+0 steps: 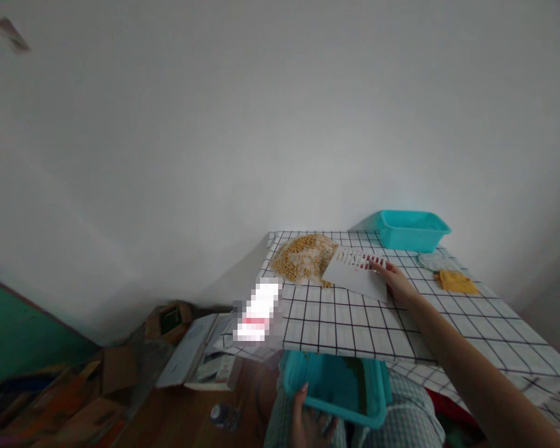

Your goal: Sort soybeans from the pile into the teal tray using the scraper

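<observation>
My right hand reaches across the checked tablecloth and grips the edge of a white slotted plastic scoop. The scoop's far edge rests against a pile of yellow beans mixed with white grains at the table's back left. My left hand is low, below the table edge, fingers closed on the rim of a teal plastic basket held on my lap.
A second teal tub stands at the back of the table by the wall. A yellow cloth and a clear lid lie to the right. Cardboard boxes, books and a bottle clutter the floor at left.
</observation>
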